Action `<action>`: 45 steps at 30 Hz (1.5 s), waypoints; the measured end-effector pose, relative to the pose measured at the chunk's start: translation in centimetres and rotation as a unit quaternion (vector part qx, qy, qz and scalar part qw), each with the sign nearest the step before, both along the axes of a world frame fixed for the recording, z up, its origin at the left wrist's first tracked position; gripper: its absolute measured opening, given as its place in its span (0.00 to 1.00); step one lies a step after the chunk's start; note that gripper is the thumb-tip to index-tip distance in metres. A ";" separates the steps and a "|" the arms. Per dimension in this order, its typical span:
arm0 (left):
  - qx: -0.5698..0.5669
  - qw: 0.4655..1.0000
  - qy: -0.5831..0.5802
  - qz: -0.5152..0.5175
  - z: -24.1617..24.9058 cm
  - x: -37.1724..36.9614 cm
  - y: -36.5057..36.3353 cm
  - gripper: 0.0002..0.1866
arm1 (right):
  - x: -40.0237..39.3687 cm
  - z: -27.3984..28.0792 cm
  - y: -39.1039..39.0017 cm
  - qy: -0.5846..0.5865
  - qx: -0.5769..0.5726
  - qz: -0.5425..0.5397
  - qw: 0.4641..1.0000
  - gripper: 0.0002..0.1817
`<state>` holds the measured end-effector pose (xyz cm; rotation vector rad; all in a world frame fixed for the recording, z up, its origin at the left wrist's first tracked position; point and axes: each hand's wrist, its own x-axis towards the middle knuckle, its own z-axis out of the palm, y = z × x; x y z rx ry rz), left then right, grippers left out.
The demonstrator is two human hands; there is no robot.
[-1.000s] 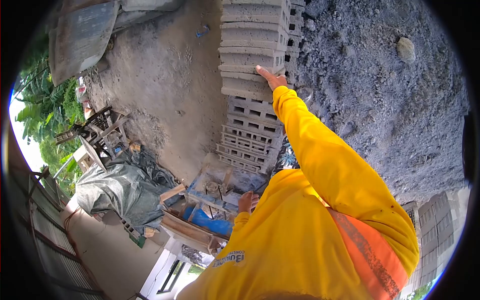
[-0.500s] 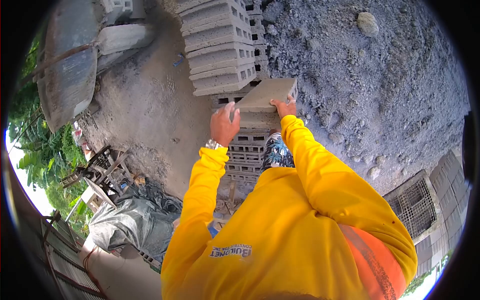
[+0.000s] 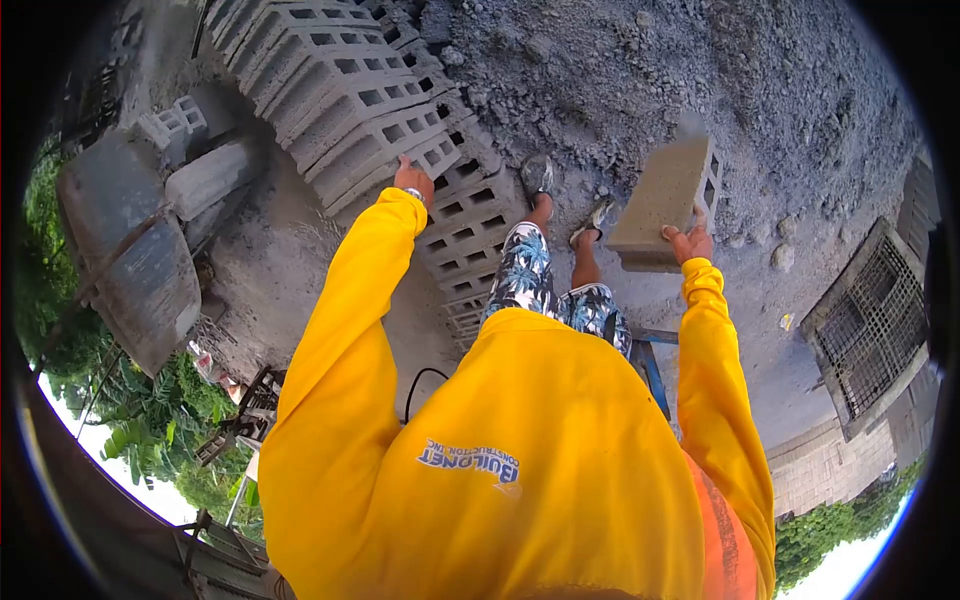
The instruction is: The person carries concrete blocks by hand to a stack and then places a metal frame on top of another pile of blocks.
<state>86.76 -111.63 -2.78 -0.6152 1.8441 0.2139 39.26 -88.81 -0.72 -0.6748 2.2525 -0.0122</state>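
Note:
A grey hollow concrete block (image 3: 660, 195) hangs tilted off the ground on the right, gripped near its lower end by my right hand (image 3: 690, 243). The thumb lies on its broad face and the fingers reach to the side with the holes. My left hand (image 3: 415, 180) touches the near end of a row of stacked concrete blocks (image 3: 350, 110); one finger is stretched forward on the end block and the other fingers are partly hidden. Below this row, a lower layer of blocks (image 3: 465, 225) shows its open cores.
Loose grey gravel (image 3: 600, 70) spreads beyond my feet (image 3: 538, 175). A metal wheelbarrow (image 3: 130, 250) stands on the left, near a loose block (image 3: 175, 125). A mesh screen in a frame (image 3: 865, 325) lies on the right. A blue metal leg (image 3: 652, 375) shows beside my right arm.
My right hand has lifted the block off the stack and carried it to the right. My left hand, earlier beside that block, is now at the end of the row. The view has turned.

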 end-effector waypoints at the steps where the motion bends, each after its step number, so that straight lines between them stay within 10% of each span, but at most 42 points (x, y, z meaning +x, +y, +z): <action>1: 0.003 1.000 -0.012 -0.011 0.4 -0.5 0.1 0.17 | -1.6 0.1 2.2 -0.014 0.015 -0.003 1.000 0.48; 11: -0.040 0.998 0.032 -0.029 6.2 -1.4 5.9 0.22 | -5.8 3.9 15.3 -0.058 0.193 0.170 0.965 0.44; 26: -0.064 0.990 0.103 0.075 15.5 -29.5 18.6 0.31 | -4.9 3.1 39.5 -0.118 0.086 0.024 0.989 0.35; 33: -0.013 0.992 0.123 0.004 2.5 -35.2 16.9 0.23 | -6.5 5.0 47.5 -0.085 0.040 -0.112 0.989 0.39; 45: 0.037 0.984 0.057 -0.164 3.2 -65.6 30.3 0.24 | -23.7 17.7 63.4 -0.155 0.063 -0.311 0.935 0.41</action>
